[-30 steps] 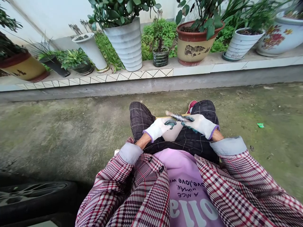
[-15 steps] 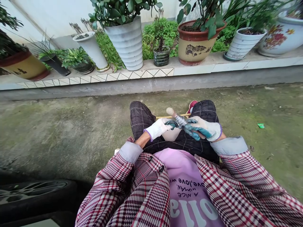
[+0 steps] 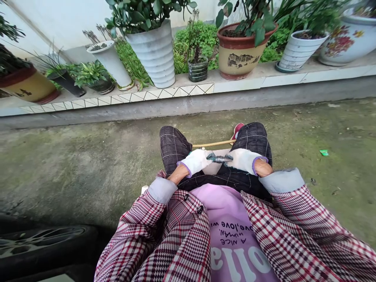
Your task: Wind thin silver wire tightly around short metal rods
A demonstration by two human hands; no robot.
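Note:
Both of my hands wear white work gloves with blue-green coated palms and purple cuffs. Between them, over my lap, is a wooden stick bound with silver wire, now lying roughly level. My left hand is closed around its left part, and my right hand grips the other end. Only the wire-wound middle shows clearly; the gloves hide most of the rest. Just beyond the hands, a thin yellowish rod spans the gap between my knees. A pale flat surface shows below the hands, between my thighs.
Potted plants stand along a tiled ledge ahead, among them a tall white ribbed pot and a brown-rimmed pot. A car wheel is at lower left. A green scrap lies on the concrete at right.
The wire-bound stick has swung from a slant, with its pale end raised, to nearly level. My right hand has turned so its white back faces up, and my left hand now closes over the stick.

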